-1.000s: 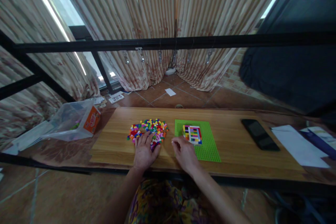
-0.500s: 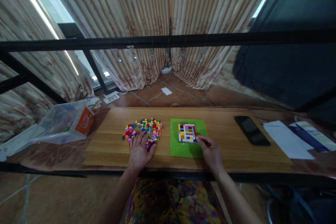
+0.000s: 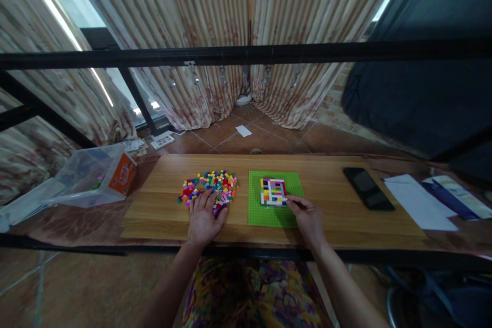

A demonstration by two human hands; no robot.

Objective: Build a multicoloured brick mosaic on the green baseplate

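My left hand point(image 3: 204, 218) lies flat on the near side of a heap of small building bricks point(image 3: 220, 180) in many colours, its fingers stretched out and the thumb apart. Right of the heap is a green baseplate point(image 3: 277, 219). On it stands a low, roughly square brick build point(image 3: 273, 192) with a white and red border and mixed colours inside. My right hand point(image 3: 308, 217) reaches in from the right, thumb and forefinger pinched on a small brick at the build's right edge. The fingertips largely cover that brick.
The bricks and plate sit on a wooden board point(image 3: 326, 164). A black phone point(image 3: 368, 189) lies at its right, beside white papers point(image 3: 417, 202). A clear plastic bin point(image 3: 86, 177) with an orange label stands at the left. A dark metal bar point(image 3: 230, 55) crosses beyond the board.
The view has shifted slightly, so everything appears a little higher. The right fingertips stay at the build's right edge, perhaps a touch farther in. My left hand stays on the heap.
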